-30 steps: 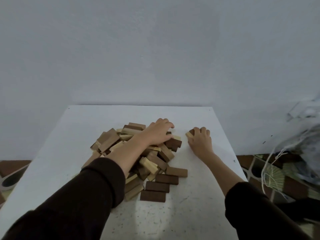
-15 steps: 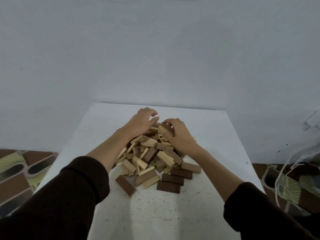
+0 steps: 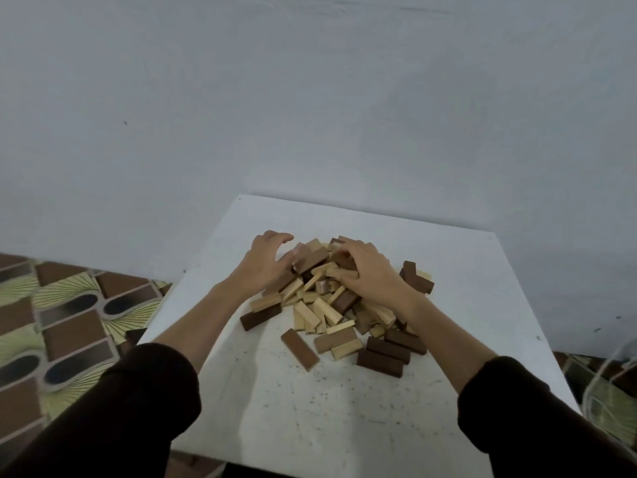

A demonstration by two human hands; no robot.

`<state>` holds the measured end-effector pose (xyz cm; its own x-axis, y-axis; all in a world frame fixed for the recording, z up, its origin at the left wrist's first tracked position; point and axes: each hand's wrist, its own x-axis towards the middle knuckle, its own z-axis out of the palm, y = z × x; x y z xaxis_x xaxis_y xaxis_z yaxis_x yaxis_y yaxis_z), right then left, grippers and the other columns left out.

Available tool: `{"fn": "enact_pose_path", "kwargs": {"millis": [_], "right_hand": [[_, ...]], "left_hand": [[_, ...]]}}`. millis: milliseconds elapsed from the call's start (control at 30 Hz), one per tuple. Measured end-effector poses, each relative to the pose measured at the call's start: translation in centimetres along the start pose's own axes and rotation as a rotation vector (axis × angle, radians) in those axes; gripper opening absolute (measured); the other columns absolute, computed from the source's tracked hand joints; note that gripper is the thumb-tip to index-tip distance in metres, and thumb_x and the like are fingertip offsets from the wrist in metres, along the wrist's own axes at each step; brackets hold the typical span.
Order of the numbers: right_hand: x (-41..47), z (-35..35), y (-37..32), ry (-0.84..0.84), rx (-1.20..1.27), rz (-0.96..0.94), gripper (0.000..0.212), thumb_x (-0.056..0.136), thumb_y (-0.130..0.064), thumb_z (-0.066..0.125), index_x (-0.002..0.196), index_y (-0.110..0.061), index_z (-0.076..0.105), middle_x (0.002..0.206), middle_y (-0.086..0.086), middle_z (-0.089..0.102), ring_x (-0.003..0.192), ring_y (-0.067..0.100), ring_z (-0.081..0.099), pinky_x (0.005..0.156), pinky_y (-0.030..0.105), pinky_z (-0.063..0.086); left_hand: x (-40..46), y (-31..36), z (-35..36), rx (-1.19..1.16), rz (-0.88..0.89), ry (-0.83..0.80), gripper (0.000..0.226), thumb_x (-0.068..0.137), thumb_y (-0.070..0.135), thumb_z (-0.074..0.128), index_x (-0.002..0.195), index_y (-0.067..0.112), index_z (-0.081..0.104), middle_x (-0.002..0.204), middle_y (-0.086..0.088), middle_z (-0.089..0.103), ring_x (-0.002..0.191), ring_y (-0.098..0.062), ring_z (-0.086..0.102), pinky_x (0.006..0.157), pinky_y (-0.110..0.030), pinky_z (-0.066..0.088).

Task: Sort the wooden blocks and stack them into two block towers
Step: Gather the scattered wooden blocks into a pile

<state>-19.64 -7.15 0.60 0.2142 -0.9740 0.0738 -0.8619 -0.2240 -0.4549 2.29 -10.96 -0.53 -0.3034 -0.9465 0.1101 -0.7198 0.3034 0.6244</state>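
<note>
A person looks down at a white table (image 3: 344,408) pushed against a pale wall (image 3: 310,98). Both arms, in dark sleeves, reach forward to a jumbled heap of wooden blocks (image 3: 320,305) in the middle of the table, light and dark pieces mixed together.

The left hand (image 3: 263,265) rests on the far left edge of the heap, its fingers bent like a claw; whether its grip pinches a block cannot be told. The right hand (image 3: 370,274) lies on top of the heap, fingers curled down into the pieces; whether that grip has closed on one block cannot be told either.

A few dark blocks lie loose: three side by side at the near right (image 3: 389,353), one slanted at the near edge (image 3: 299,349), and one to the right of the heap (image 3: 417,279). Patterned flooring (image 3: 51,322) shows to the left of the table.

No tower has been started, so sorting appears to be the step in hand. To do it well, it would help to draw dark pieces to one side and light ones to the other, lifting from the top so the heap does not spill off the table.
</note>
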Motion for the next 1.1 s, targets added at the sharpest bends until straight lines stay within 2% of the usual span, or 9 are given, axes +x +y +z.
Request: {"fn": "enact_pose_path", "kwargs": {"millis": [133, 267, 367, 467, 567, 700, 833, 933, 1100], "right_hand": [[-0.6, -0.2, 0.0, -0.025, 0.038, 0.018, 0.056, 0.09, -0.036, 0.058, 0.14, -0.022, 0.036, 0.141, 0.0, 0.04, 0.13, 0.02, 0.032, 0.107, 0.04, 0.031], [-2.0, -0.6, 0.4, -0.04, 0.05, 0.006, 0.064, 0.089, -0.042, 0.06, 0.143, -0.025, 0.031, 0.144, -0.001, 0.035, 0.134, 0.02, 0.026, 0.111, 0.043, 0.026], [-2.9, -0.7, 0.6, -0.035, 0.066, 0.002, 0.068, 0.087, -0.044, 0.061, 0.144, -0.026, 0.028, 0.144, -0.001, 0.034, 0.134, 0.02, 0.027, 0.111, 0.038, 0.025], [-3.5, -0.9, 0.9, -0.009, 0.022, 0.038, 0.082, 0.084, -0.05, 0.062, 0.147, -0.018, 0.021, 0.153, 0.003, 0.024, 0.141, 0.021, 0.017, 0.115, 0.039, 0.017], [-5.0, -0.6, 1.3, 0.095, 0.008, 0.087, 0.102, 0.074, -0.066, 0.062, 0.15, -0.018, 0.014, 0.158, 0.004, 0.01, 0.145, 0.021, 0.007, 0.118, 0.044, 0.01], [-8.5, 2.0, 2.4, 0.18, -0.1, 0.103, 0.12, 0.059, -0.089, 0.037, 0.15, -0.015, 0.013, 0.158, 0.008, 0.007, 0.144, 0.03, 0.007, 0.116, 0.054, 0.01], [-10.9, 4.2, 3.2, 0.259, -0.147, 0.154, 0.115, 0.062, -0.085, 0.042, 0.15, -0.018, 0.012, 0.158, 0.01, 0.008, 0.144, 0.038, 0.008, 0.112, 0.063, 0.012], [-11.7, 5.1, 2.8, 0.223, -0.208, 0.132, 0.113, 0.057, -0.094, 0.036, 0.147, -0.035, 0.001, 0.158, 0.004, -0.005, 0.143, 0.04, -0.001, 0.109, 0.062, 0.006], [-11.7, 6.5, 2.4, 0.222, -0.324, 0.134, 0.108, 0.059, -0.097, 0.026, 0.146, -0.032, 0.021, 0.157, 0.01, 0.006, 0.138, 0.049, 0.017, 0.099, 0.07, 0.028]], "left_hand": [[-1.9, -1.1, 0.5, -0.036, -0.038, -0.037, 0.068, 0.086, 0.055, 0.049, 0.142, 0.019, 0.038, 0.146, -0.005, 0.034, 0.136, -0.022, 0.026, 0.108, -0.037, 0.025], [-3.8, -1.7, 1.2, -0.063, -0.024, -0.111, 0.089, 0.073, 0.064, 0.065, 0.145, 0.024, 0.031, 0.148, -0.001, 0.027, 0.137, -0.022, 0.022, 0.11, -0.037, 0.024], [-4.9, -1.9, 1.8, -0.022, -0.015, -0.112, 0.114, 0.05, 0.085, 0.052, 0.146, 0.031, 0.027, 0.151, 0.002, 0.021, 0.139, -0.021, 0.02, 0.113, -0.041, 0.024], [-5.7, -2.1, 2.5, 0.075, 0.046, -0.085, 0.13, 0.041, 0.096, 0.041, 0.15, 0.03, 0.016, 0.155, 0.001, 0.011, 0.141, -0.018, 0.011, 0.114, -0.042, 0.016], [-6.5, -2.1, 3.3, 0.163, 0.126, -0.055, 0.131, 0.043, 0.101, 0.03, 0.151, 0.029, 0.011, 0.156, 0.002, 0.007, 0.142, -0.021, 0.008, 0.116, -0.051, 0.014], [-7.7, -2.2, 4.6, 0.218, 0.15, -0.073, 0.13, 0.047, 0.101, 0.03, 0.152, 0.029, 0.008, 0.158, -0.001, 0.002, 0.145, -0.031, 0.005, 0.114, -0.059, 0.01], [-8.9, -2.1, 5.4, 0.215, 0.135, -0.075, 0.13, 0.044, 0.099, 0.037, 0.151, 0.035, 0.001, 0.157, 0.009, -0.008, 0.145, -0.03, -0.005, 0.112, -0.061, 0.002], [-9.2, -2.1, 5.9, 0.25, 0.13, -0.082, 0.13, 0.044, 0.099, 0.038, 0.15, 0.036, 0.0, 0.157, 0.011, -0.011, 0.145, -0.033, -0.007, 0.111, -0.064, 0.002], [-8.4, -2.0, 6.6, 0.334, 0.145, -0.07, 0.126, 0.045, 0.101, 0.033, 0.149, 0.04, -0.004, 0.158, 0.005, -0.012, 0.145, -0.037, -0.006, 0.11, -0.067, 0.006]]}}
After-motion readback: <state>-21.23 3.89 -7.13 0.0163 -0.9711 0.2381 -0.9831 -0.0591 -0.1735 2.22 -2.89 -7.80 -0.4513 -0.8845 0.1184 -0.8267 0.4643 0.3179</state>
